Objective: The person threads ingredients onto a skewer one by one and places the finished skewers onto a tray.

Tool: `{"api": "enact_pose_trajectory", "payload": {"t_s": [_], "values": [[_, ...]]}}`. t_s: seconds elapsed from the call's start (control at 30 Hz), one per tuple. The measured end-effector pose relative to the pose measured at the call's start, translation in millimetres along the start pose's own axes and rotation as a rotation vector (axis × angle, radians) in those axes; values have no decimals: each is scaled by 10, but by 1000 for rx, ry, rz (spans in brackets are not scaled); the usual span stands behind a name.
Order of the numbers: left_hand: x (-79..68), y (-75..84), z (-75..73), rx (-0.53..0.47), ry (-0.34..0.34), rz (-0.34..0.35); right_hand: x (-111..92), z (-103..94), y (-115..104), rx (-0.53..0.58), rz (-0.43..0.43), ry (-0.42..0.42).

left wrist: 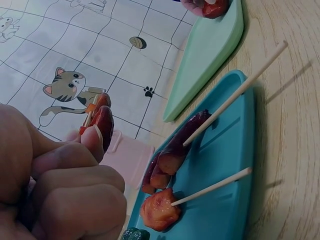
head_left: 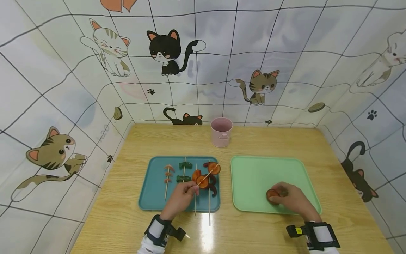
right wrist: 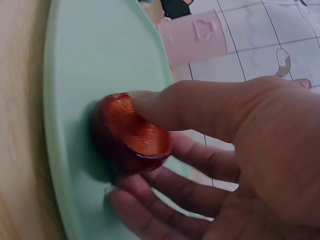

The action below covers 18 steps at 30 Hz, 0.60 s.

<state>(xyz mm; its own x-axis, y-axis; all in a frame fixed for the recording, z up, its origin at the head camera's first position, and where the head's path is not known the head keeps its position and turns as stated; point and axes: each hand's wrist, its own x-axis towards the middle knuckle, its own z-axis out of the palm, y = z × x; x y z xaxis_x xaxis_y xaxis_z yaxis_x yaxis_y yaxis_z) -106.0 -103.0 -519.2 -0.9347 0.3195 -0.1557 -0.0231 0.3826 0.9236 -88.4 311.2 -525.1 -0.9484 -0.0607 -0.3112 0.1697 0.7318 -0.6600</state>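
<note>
My left hand (head_left: 181, 199) pinches a thin wooden skewer bearing round slices (head_left: 214, 168) with orange faces and dark red rims. It is raised over the right part of the blue tray (head_left: 147, 197); in the left wrist view the slices (left wrist: 103, 125) stick up beyond the thumb. On the green tray (head_left: 253, 176), my right hand (head_left: 293, 200) grips a loose, thick round slice (right wrist: 117, 137) with dark red skin and an orange face. Its thumb presses the orange face, while the fingers lie behind and below the slice, low over the tray.
Several more skewers lie on the blue tray, among them one with small orange pieces (head_left: 168, 174), one with green pieces (head_left: 183, 179) and one with dark red curled pieces (head_left: 213, 190). Some sticks jut past its front edge. A pink cup (head_left: 221, 134) stands at the table's back edge.
</note>
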Motion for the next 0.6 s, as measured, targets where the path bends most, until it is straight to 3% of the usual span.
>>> {"api": "enact_pose_trajectory", "payload": {"t_s": [0.37, 0.47, 0.6], "values": [[-17, -17, 28, -16, -17, 7, 87, 153, -82, 56, -17, 106], [-23, 1, 24, -19, -26, 11, 142, 134, -102, 151, -31, 129], [-28, 33, 28, 13, -27, 27, 207, 77, -176, 359, -45, 135]]}}
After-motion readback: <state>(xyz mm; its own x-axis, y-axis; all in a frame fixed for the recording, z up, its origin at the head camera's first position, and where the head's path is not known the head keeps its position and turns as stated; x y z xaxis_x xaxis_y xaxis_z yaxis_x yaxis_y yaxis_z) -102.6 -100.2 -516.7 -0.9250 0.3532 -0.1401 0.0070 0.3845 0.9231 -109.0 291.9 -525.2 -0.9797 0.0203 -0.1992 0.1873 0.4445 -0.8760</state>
